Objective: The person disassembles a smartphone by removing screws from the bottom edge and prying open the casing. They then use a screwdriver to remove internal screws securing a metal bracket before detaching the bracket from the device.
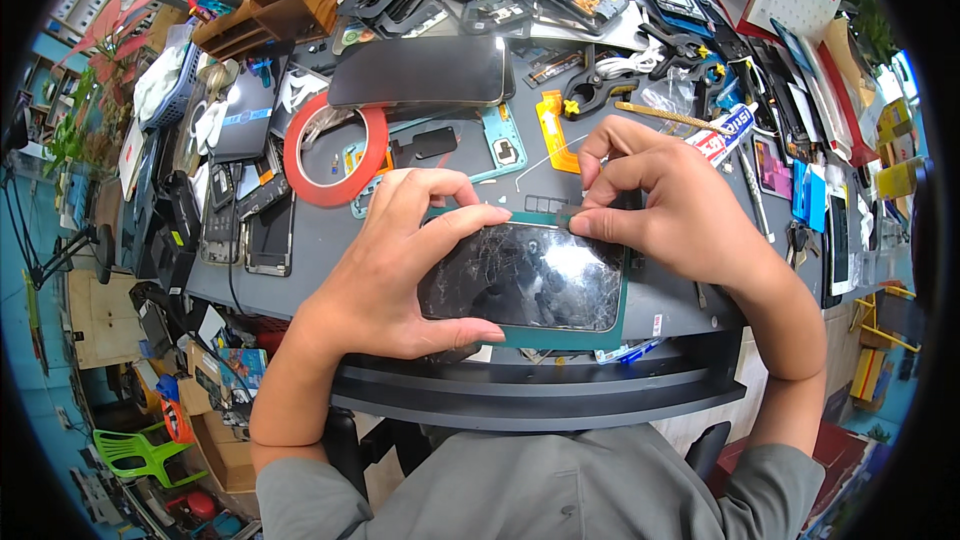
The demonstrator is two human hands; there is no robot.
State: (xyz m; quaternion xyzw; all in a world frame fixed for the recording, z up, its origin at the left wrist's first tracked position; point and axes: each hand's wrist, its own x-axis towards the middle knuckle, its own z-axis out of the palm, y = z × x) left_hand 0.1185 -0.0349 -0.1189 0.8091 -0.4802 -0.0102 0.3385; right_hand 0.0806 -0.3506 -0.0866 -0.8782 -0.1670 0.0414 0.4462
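A phone with a scratched, glossy black screen (500, 285) lies lengthwise in front of me, on a green backing (612, 338) that shows along its edges. My left hand (375, 270) grips its left end, thumb at the near edge and fingertips at the far edge. At the far edge, right of the middle, my right hand (665, 195) pinches a small thin dark piece (566, 215) between thumb and index finger. The fingers mostly cover that piece, so its kind is unclear. Just beyond lies a small grey metal frame (545, 204).
Beyond the phone are a roll of red tape (295, 165), a light blue phone frame (507, 145), a larger dark screen (420, 72), an orange flex cable (552, 125) and a black spring clamp (592, 88). Phone parts are piled behind. The grey desk's drawer edge (540, 395) is near my body.
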